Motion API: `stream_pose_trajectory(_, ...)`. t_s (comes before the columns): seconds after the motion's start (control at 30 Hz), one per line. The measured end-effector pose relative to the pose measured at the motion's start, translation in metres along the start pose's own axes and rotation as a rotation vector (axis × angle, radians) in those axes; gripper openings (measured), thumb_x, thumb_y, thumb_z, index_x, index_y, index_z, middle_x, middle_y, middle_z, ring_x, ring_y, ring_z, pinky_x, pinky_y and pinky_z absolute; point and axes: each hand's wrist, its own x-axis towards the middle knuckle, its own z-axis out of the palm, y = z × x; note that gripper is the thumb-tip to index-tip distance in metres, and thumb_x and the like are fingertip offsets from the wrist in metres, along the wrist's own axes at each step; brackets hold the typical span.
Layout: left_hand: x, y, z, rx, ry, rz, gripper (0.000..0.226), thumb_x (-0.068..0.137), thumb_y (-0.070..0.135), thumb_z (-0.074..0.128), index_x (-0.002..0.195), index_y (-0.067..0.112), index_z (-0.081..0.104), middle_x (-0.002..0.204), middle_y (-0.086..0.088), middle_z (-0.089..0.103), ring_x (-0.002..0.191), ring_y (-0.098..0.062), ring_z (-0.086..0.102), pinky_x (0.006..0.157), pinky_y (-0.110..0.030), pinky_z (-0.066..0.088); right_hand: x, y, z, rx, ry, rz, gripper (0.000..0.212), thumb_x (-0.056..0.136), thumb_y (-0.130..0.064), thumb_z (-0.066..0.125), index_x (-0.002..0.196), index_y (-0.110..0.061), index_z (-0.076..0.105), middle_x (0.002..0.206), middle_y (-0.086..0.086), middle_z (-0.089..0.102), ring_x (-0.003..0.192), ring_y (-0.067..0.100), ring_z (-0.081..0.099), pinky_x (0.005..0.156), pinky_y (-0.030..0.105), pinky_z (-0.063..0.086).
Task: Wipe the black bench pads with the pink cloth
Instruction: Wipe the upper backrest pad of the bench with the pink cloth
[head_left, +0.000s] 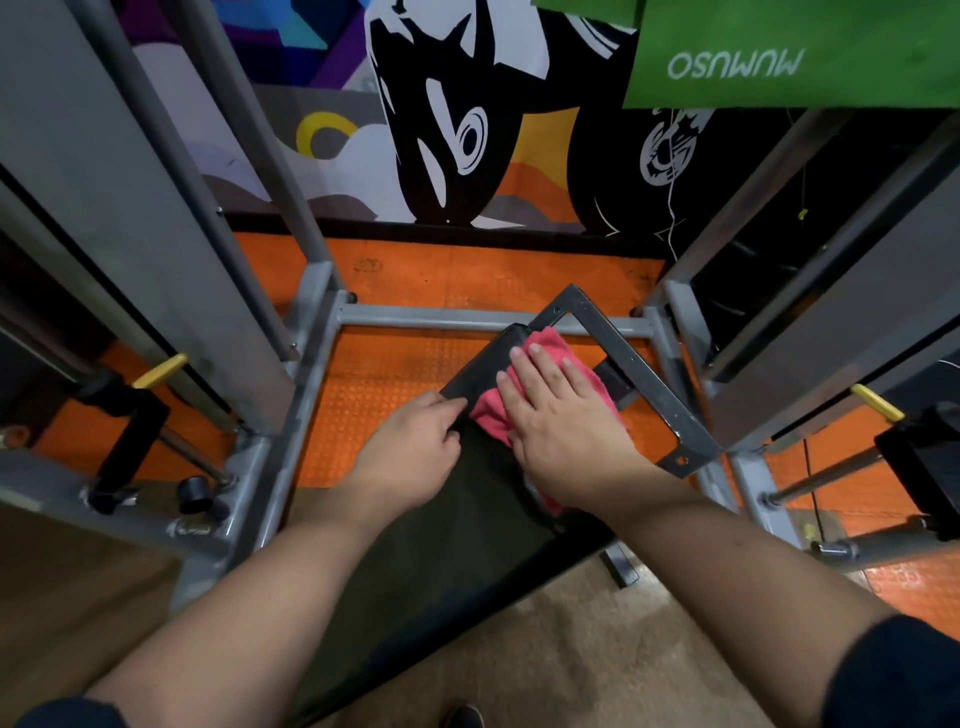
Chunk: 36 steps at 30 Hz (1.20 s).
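I see my right hand (550, 415) lying flat and open, fingers spread, pressing the pink cloth (540, 384) onto the far end of the black bench pad (457, 530). Most of the cloth is hidden under the palm; only its far edge and a bunched corner toward the left hand show, plus a scrap by the wrist. My left hand (415, 452) is curled around the pad's left edge, just beside the cloth, its fingertips tucked under so I cannot tell how firmly it grips. The near end of the pad is cut off behind my forearms. A black metal bracket (639, 374) angles out just beyond the pad's far end, over the orange floor mat (395, 374). Grey frame posts (291, 395) stand either side of the pad. A green bag (779, 57) is cropped at the top edge.
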Motion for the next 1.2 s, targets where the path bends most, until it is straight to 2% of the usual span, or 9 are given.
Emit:
stream_pose_trajectory(0.1,-0.005,-0.003,-0.005,0.028,0.014,-0.068,0.046,0.098,0.021,0.047,0.144,0.02,0.052,0.129,-0.004,0.058,0.121,-0.027,0.056,0.101,-0.037,0.045,-0.012,0.015,0.001,0.059,0.004,-0.024,0.067,0.101,-0.043,0.014,0.162,-0.015,0.013,0.17,0.012,-0.001,0.156,0.029,-0.009,0.126,0.049,0.002)
stream_pose_trajectory(0.23,-0.01,-0.011,-0.007,0.084,0.004,-0.143,0.046,0.099,0.023,0.045,0.144,0.023,0.05,0.139,-0.006,0.059,0.126,-0.029,0.056,0.103,-0.038,0.046,0.013,0.007,-0.006,0.075,-0.003,0.047,0.064,0.107,-0.043,0.019,0.163,-0.015,0.003,0.169,0.014,-0.012,0.155,0.03,-0.016,0.126,0.048,0.0)
stream_pose_trajectory(0.33,-0.012,-0.021,-0.008,0.053,0.001,-0.168,0.046,0.096,0.023,0.046,0.14,0.035,0.051,0.128,-0.001,0.067,0.115,-0.027,0.062,0.088,-0.033,0.05,0.005,0.011,-0.003,0.04,-0.02,-0.025,0.065,0.104,-0.045,0.012,0.163,-0.017,0.004,0.169,0.013,-0.011,0.155,0.03,-0.017,0.126,0.049,-0.001)
stream_pose_trajectory(0.53,-0.02,-0.02,0.0,0.053,-0.087,-0.256,0.057,0.1,0.029,0.047,0.154,0.037,0.031,0.137,-0.004,0.062,0.11,-0.025,0.064,0.077,-0.029,0.047,0.026,0.004,-0.008,0.062,-0.012,0.044,0.064,0.106,-0.044,0.018,0.163,-0.017,0.004,0.169,0.013,-0.011,0.155,0.03,-0.017,0.126,0.049,-0.001)
stream_pose_trajectory(0.73,-0.022,-0.02,0.002,0.048,-0.092,-0.238,0.057,0.099,0.029,0.047,0.153,0.038,0.034,0.136,-0.005,0.063,0.116,-0.028,0.062,0.091,-0.034,0.049,0.02,0.017,-0.01,0.039,-0.033,-0.036,0.063,0.107,-0.047,0.02,0.163,-0.022,0.006,0.17,0.007,-0.009,0.155,0.026,-0.017,0.126,0.049,-0.004)
stream_pose_trajectory(0.83,-0.022,-0.021,0.003,0.044,-0.092,-0.232,0.056,0.099,0.029,0.047,0.153,0.036,0.034,0.131,-0.005,0.066,0.113,-0.028,0.063,0.089,-0.034,0.049,0.038,0.006,-0.011,0.037,-0.029,0.032,0.064,0.107,-0.047,0.016,0.163,-0.019,0.002,0.169,0.011,-0.013,0.155,0.03,-0.018,0.126,0.049,-0.004)
stream_pose_trajectory(0.97,-0.021,-0.018,0.001,0.011,-0.067,-0.225,0.053,0.101,0.028,0.047,0.153,0.033,0.037,0.14,-0.003,0.06,0.117,-0.023,0.062,0.09,-0.033,0.05,0.021,0.015,-0.006,0.002,-0.044,-0.091,0.064,0.105,-0.049,0.013,0.162,-0.021,0.005,0.17,0.009,-0.009,0.155,0.027,-0.017,0.126,0.05,-0.004)
stream_pose_trajectory(1.13,-0.016,-0.023,0.006,0.03,-0.037,-0.184,0.047,0.099,0.025,0.049,0.147,0.023,0.048,0.138,-0.003,0.056,0.124,-0.025,0.056,0.103,-0.033,0.043,0.053,0.007,-0.01,0.048,-0.042,0.032,0.064,0.106,-0.048,0.015,0.163,-0.018,0.005,0.17,0.011,-0.009,0.155,0.031,-0.015,0.126,0.051,0.0)
stream_pose_trajectory(1.2,-0.015,-0.025,0.01,0.036,-0.043,-0.154,0.047,0.098,0.024,0.052,0.145,0.021,0.051,0.138,-0.002,0.054,0.126,-0.024,0.054,0.107,-0.034,0.041,0.052,-0.002,-0.007,-0.015,-0.039,-0.013,0.065,0.106,-0.049,0.014,0.163,-0.018,0.006,0.17,0.012,-0.007,0.155,0.033,-0.014,0.125,0.055,0.0)
